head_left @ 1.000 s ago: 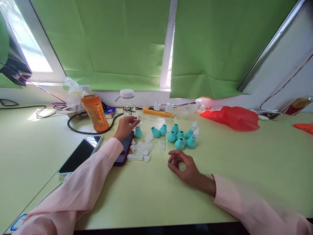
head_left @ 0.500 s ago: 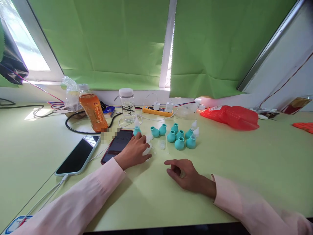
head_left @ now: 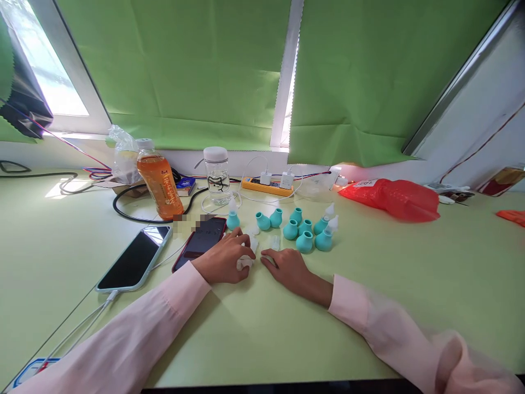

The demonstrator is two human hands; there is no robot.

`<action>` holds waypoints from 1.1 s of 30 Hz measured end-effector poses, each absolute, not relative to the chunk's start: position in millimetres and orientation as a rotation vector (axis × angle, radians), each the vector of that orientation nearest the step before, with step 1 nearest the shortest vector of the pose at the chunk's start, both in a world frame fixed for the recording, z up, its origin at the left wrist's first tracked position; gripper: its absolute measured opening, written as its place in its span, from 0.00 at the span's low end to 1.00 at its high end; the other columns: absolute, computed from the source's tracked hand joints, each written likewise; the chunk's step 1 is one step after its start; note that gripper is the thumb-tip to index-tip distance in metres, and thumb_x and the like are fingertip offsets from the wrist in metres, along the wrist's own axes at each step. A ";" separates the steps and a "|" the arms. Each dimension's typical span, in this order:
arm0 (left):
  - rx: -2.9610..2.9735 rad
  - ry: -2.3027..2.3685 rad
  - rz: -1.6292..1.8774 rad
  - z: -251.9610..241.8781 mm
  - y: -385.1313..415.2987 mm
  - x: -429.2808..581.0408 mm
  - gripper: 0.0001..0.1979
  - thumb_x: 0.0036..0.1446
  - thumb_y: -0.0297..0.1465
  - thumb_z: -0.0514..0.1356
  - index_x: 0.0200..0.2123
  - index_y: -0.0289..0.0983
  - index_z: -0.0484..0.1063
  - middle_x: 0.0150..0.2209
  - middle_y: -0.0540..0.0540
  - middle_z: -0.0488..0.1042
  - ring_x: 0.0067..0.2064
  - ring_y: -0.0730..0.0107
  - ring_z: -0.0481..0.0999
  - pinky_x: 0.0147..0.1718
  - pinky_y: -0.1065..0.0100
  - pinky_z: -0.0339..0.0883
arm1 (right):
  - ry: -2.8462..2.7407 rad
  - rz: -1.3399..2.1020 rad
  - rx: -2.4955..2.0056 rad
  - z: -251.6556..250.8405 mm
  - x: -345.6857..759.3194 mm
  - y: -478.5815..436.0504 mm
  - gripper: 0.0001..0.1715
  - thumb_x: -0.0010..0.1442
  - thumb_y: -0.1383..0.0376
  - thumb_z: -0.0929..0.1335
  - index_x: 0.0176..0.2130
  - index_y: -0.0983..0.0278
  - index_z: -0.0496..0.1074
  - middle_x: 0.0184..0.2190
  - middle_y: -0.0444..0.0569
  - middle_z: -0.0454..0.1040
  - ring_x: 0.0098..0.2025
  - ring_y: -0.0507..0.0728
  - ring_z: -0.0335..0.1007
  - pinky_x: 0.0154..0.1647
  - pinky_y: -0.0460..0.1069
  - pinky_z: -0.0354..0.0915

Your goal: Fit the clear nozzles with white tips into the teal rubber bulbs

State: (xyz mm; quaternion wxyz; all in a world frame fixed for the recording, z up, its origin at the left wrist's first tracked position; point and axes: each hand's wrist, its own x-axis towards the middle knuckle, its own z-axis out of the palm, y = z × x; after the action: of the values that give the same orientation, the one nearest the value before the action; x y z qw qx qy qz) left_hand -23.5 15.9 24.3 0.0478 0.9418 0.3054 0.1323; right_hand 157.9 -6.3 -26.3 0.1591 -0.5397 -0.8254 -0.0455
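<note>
My left hand is curled, thumb and fingers closing round a small clear plastic piece on the table. More translucent bits lie under and beside its fingers. Just to the right, my right hand rests low with thumb and forefinger pinched together at the tabletop; anything between them is too small to make out. Behind it lies a short clear plastic part. Several open-necked teal rubber bulbs stand beyond. Clear pointed nozzles top two bulbs on the right, and another tops the teal bulb behind my left hand.
A dark-screened phone lies beside my left hand, with a charging phone farther left. Behind stand an orange drink bottle, a clear lidded bottle and a yellow power strip. A red plastic bag lies back right.
My right hand has moved left and forward, coming down to the table beside my left hand. My left fingers have drawn in round the clear piece. The view has shifted slightly.
</note>
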 end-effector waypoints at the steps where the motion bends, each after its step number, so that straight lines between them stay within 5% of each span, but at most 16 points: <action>1: 2.869 0.945 0.410 24.4 14.9 -22.9 0.12 0.43 0.31 0.58 0.35 0.39 0.73 0.35 0.44 0.67 0.39 0.62 0.62 0.38 0.63 0.60 | -2.343 -0.098 -1.539 -26.7 158.9 -6.0 0.15 0.59 0.60 0.59 0.39 0.61 0.70 0.24 0.48 0.75 0.26 0.55 0.70 0.23 0.46 0.54; 8: 2.776 1.325 0.637 14.7 19.8 -18.2 0.16 0.55 0.35 0.48 0.42 0.37 0.69 0.37 0.41 0.66 0.41 0.60 0.60 0.38 0.59 0.59 | -2.239 0.041 -1.311 -30.5 168.6 -14.5 0.12 0.58 0.61 0.60 0.34 0.65 0.69 0.17 0.43 0.70 0.20 0.51 0.65 0.22 0.45 0.54; 15: 2.696 1.663 0.573 -0.1 15.1 -1.0 0.20 0.52 0.43 0.49 0.29 0.35 0.73 0.36 0.39 0.66 0.43 0.52 0.60 0.35 0.53 0.56 | -2.195 0.134 -1.088 -25.8 176.7 -23.8 0.08 0.57 0.65 0.60 0.31 0.64 0.67 0.25 0.46 0.71 0.23 0.49 0.64 0.24 0.45 0.60; 19: 2.707 1.572 0.674 -1.5 12.1 3.7 0.13 0.50 0.39 0.54 0.32 0.36 0.71 0.38 0.41 0.68 0.44 0.52 0.61 0.37 0.51 0.55 | -2.111 0.200 -1.032 -23.2 182.7 -29.4 0.06 0.56 0.66 0.61 0.31 0.64 0.67 0.24 0.45 0.70 0.22 0.49 0.64 0.25 0.45 0.62; 26: 2.425 1.114 0.827 -4.8 -14.3 8.0 0.08 0.49 0.30 0.56 0.35 0.35 0.69 0.32 0.45 0.71 0.35 0.70 0.69 0.34 0.68 0.63 | -1.911 0.204 -0.828 -13.3 192.8 -41.8 0.08 0.51 0.72 0.66 0.32 0.61 0.68 0.27 0.44 0.72 0.30 0.51 0.68 0.31 0.47 0.66; 33: 2.263 1.035 0.714 -9.8 -27.0 18.4 0.09 0.40 0.33 0.64 0.28 0.37 0.73 0.30 0.48 0.70 0.34 0.69 0.68 0.33 0.69 0.62 | -2.041 0.325 -0.744 -12.9 189.5 -41.2 0.05 0.50 0.70 0.67 0.30 0.62 0.71 0.27 0.46 0.71 0.29 0.50 0.67 0.27 0.45 0.66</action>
State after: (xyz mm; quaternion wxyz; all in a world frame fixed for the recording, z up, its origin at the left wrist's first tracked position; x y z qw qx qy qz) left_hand 18.4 -27.0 -9.8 0.2731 0.8409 0.3847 0.2652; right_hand 189.5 -41.2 -12.9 0.4551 -0.3017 -0.8273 0.1318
